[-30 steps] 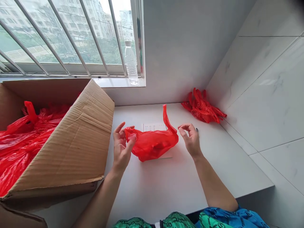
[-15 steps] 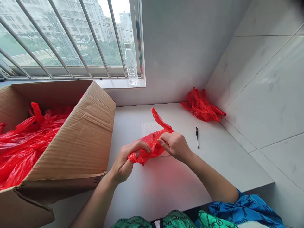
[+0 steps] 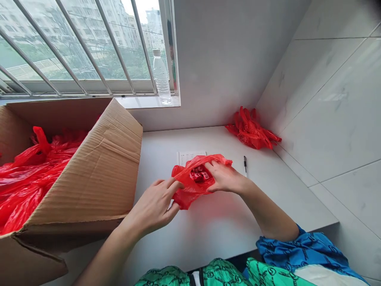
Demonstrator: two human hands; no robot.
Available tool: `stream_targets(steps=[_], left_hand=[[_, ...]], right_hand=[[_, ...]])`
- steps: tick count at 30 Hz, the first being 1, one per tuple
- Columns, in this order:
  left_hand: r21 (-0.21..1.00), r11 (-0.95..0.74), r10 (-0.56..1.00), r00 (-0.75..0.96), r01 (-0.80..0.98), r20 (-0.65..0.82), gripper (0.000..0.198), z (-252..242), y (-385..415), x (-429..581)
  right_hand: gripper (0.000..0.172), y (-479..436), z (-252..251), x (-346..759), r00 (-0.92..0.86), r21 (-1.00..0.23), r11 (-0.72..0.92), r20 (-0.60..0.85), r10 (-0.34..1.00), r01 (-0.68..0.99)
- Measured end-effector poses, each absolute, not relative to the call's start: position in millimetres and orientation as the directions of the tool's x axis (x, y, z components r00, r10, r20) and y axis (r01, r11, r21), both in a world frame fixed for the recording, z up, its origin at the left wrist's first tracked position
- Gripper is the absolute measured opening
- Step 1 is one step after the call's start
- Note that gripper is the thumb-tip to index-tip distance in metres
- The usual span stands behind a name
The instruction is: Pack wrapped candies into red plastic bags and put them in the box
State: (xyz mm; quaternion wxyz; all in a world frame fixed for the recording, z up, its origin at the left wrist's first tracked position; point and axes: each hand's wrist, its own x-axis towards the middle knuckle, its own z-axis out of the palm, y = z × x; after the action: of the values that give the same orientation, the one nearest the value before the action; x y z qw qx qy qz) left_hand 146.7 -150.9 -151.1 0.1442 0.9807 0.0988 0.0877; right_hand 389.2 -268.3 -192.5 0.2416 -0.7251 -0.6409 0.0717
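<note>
Between my hands a red plastic bag (image 3: 188,191) is held above the white counter, its mouth spread and facing me. Inside the mouth lie small shiny dark-red wrapped packets (image 3: 200,174) with white print; their kind is too small to make out. My left hand (image 3: 159,203) pinches the bag's left edge between thumb and fingers. At the right side, my right hand (image 3: 224,176) grips the rim with its fingers reaching into the mouth and its thumb at the lower edge. A printed paper (image 3: 184,157) shows partly behind the bag.
A cardboard box (image 3: 98,171) full of red plastic bags (image 3: 38,174) stands on the left. More red bags (image 3: 251,129) are heaped in the far right corner. A black pen (image 3: 245,163) lies on the counter (image 3: 285,186). A clear bottle (image 3: 162,79) stands on the windowsill.
The bag has gone from bunched and narrow to spread at the mouth, so the packets inside now show. My right hand has opened out and its fingers have entered the mouth.
</note>
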Motion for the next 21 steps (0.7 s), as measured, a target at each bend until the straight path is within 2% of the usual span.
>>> stream_targets(steps=[2, 4, 6, 8, 10, 13, 16, 18, 19, 21], left_hand=[[0.285, -0.951, 0.176, 0.967, 0.118, 0.186, 0.043, -140.0, -161.2, 149.8], [0.300, -0.954, 0.103, 0.965, 0.027, 0.240, 0.054, -134.0, -170.9, 161.0], [0.304, -0.953, 0.069, 0.965, -0.012, 0.254, 0.044, -139.9, -174.5, 178.9], [0.267, -0.962, 0.120, 0.969, 0.060, 0.214, 0.027, -157.7, -169.8, 197.4], [0.182, -0.961, 0.239, 0.958, 0.210, 0.161, 0.039, -180.7, -160.0, 209.4], [0.115, -0.932, 0.360, 0.916, 0.344, 0.179, 0.049, -208.7, -149.2, 209.3], [0.125, -0.914, 0.405, 0.883, 0.385, 0.237, 0.043, -224.2, -148.5, 195.9], [0.131, -0.902, 0.433, 0.863, 0.412, 0.261, 0.033, -231.9, -148.4, 187.4], [0.127, -0.894, 0.447, 0.855, 0.429, 0.264, 0.028, -235.6, -147.1, 184.4], [0.116, -0.882, 0.470, 0.848, 0.456, 0.244, 0.021, -241.8, -142.0, 180.7]], right_hand=[[0.079, -267.9, -188.9, 389.1, 0.121, -0.458, -0.061, 0.101, 0.988, 0.887], [0.076, -263.4, -186.0, 387.0, 0.060, -0.479, -0.019, 0.071, 0.996, 0.878], [0.057, -256.7, -185.0, 386.1, 0.041, -0.482, 0.004, 0.082, 0.996, 0.876], [0.034, -251.5, -187.0, 388.7, 0.078, -0.456, -0.029, 0.089, 0.993, 0.889], [0.024, -251.0, -191.1, 394.4, 0.140, -0.454, -0.070, 0.122, 0.983, 0.888], [0.028, -259.1, -197.5, 402.4, 0.126, -0.528, -0.042, 0.124, 0.984, 0.848], [0.045, -268.3, -201.8, 404.6, -0.015, -0.623, 0.049, 0.059, 0.998, 0.780], [0.057, -271.2, -205.6, 405.7, -0.048, -0.665, 0.064, 0.043, 0.998, 0.745], [0.058, -271.9, -208.2, 407.0, -0.040, -0.677, 0.045, 0.023, 0.999, 0.734], [0.049, -272.7, -214.2, 411.8, -0.010, -0.687, -0.026, -0.049, 0.999, 0.726]])
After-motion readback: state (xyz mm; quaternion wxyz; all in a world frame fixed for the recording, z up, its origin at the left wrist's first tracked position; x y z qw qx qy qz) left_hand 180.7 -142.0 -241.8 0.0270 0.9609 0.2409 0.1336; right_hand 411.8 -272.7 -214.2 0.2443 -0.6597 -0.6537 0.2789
